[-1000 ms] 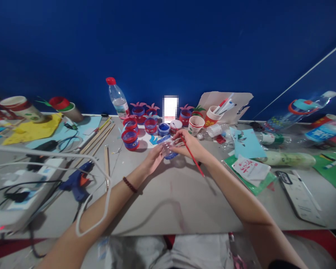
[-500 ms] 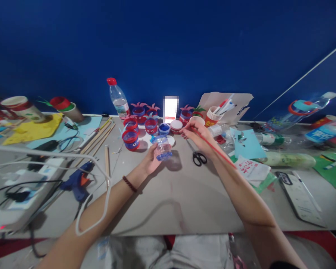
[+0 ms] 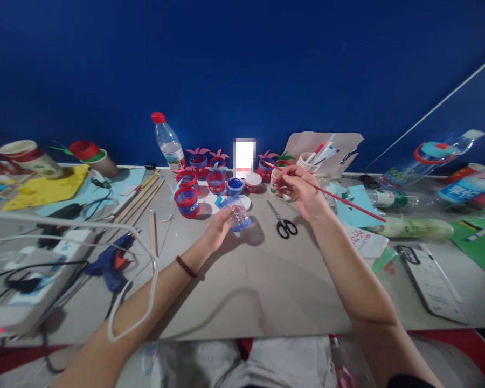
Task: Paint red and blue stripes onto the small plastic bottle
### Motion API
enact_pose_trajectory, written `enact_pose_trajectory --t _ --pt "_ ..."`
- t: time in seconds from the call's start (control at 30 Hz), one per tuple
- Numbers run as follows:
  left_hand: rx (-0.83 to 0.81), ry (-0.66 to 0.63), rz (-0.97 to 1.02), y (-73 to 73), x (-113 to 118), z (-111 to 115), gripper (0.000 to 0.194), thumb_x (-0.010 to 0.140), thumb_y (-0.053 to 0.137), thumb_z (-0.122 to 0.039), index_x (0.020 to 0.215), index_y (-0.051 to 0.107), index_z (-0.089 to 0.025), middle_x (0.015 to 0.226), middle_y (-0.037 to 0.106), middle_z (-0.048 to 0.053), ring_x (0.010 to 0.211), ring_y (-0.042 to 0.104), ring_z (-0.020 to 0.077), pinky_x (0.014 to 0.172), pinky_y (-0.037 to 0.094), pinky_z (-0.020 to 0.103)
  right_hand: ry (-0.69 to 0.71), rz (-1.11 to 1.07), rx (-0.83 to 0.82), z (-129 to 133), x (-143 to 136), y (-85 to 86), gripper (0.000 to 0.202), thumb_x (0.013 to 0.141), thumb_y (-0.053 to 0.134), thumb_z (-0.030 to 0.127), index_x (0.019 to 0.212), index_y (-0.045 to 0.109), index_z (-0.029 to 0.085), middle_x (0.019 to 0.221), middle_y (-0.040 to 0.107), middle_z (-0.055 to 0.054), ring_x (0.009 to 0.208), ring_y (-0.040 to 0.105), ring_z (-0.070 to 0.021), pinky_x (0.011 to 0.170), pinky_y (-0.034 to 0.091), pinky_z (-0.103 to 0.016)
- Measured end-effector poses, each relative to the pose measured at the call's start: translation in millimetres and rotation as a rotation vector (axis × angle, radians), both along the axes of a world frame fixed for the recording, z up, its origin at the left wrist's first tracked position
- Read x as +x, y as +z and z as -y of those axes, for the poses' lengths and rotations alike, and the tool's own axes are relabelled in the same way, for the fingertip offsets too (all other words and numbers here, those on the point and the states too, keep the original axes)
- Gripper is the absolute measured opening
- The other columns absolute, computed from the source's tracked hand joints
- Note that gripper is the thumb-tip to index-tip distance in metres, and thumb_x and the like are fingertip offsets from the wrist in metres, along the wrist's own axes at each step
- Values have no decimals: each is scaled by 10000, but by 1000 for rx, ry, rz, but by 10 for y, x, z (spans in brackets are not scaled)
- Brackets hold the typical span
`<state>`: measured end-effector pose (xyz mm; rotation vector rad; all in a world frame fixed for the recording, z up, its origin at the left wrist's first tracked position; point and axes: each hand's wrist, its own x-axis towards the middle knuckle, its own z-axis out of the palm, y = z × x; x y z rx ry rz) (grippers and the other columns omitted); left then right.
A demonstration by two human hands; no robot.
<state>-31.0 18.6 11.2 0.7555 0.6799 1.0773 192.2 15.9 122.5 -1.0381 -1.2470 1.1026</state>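
Observation:
My left hand (image 3: 216, 231) is closed around a clear plastic cup (image 3: 239, 214), which looks like a cut bottle piece and has blue paint along its lower edge. It is tilted above the table. My right hand (image 3: 307, 196) pinches a thin red paintbrush (image 3: 347, 203), whose handle slants back over my wrist. The brush's tip end lies over a small white cup (image 3: 275, 187) beside my fingers. Behind the plastic cup stands an uncovered jar of blue paint (image 3: 235, 187), with a white lid (image 3: 246, 203) lying near it. A second, pale-topped jar (image 3: 253, 182) is alongside.
Black-handled scissors (image 3: 286, 229) lie below my right hand. Several red and blue decorated cups (image 3: 187, 203) cluster left of the jars. A glue gun (image 3: 113, 261), a power strip (image 3: 44, 280) and a looping white cable (image 3: 156, 280) are at left. A phone (image 3: 430, 283) lies at right.
My right hand has moved slightly right, and the paintbrush has swung to a flatter slant away from the forearm. In my left hand the plastic cup has turned and tilted.

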Motion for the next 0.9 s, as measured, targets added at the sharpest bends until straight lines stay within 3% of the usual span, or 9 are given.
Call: enact_pose_trajectory --t 0.1,0.2,0.4,0.73,0.9 --pt "169 108 -205 -44 -4 -23 627 544 930 -404 1089 706 -190 1112 735 91 1089 663 303 1031 470 456 -22 53 27 10 20 35 187 819 643 416 863 555 257 868 701 -22 755 663 -173 693 570 -335" --pt "301 175 -373 -78 -25 -65 586 547 933 -366 1065 712 -204 1123 695 95 1129 619 310 1069 424 482 -45 71 45 6 65 58 208 819 644 433 874 542 260 865 697 -18 754 665 -173 691 565 -332" --pt "655 193 -745 -94 -58 -70 593 590 896 -422 1125 707 -251 1208 625 96 1200 532 341 1126 328 518 -65 39 73 -18 132 65 172 816 658 385 830 566 241 876 695 -20 738 655 -153 659 542 -295" --pt "758 193 -934 -194 -61 -41 699 530 906 -461 1148 663 -243 1223 574 102 1202 504 361 1109 341 533 -73 58 66 -33 149 73 159 802 665 381 834 601 238 855 697 -20 726 658 -155 643 551 -293" --pt "760 204 -968 -174 -59 -11 758 569 892 -485 1216 594 -225 1236 575 119 1201 511 363 1087 351 531 -69 63 50 -43 168 84 160 780 662 365 874 619 244 862 701 -18 725 661 -157 657 562 -302"
